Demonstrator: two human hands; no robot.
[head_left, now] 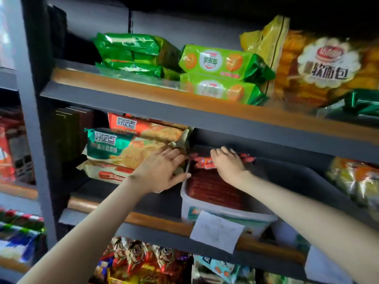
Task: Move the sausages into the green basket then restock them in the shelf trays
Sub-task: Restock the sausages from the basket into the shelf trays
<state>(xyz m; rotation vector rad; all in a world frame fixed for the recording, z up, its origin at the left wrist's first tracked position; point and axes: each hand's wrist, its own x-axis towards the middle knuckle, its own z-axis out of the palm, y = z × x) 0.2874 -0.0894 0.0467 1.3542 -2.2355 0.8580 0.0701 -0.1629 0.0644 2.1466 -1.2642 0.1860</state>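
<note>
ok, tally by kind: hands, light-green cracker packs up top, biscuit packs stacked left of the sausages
Hands: 2 (left hand, right hand gripping sausages)
Light-green cracker packs: 2
Stacked biscuit packs: 3
Total: 7

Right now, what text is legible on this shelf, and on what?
"软面包": yellow bread bag, top shelf.
"好吃点": teal biscuit pack and the orange pack behind it.
Logo on the light-green packs: too blurred.
Writing on the white paper note on the sausage tray: too faint.
</note>
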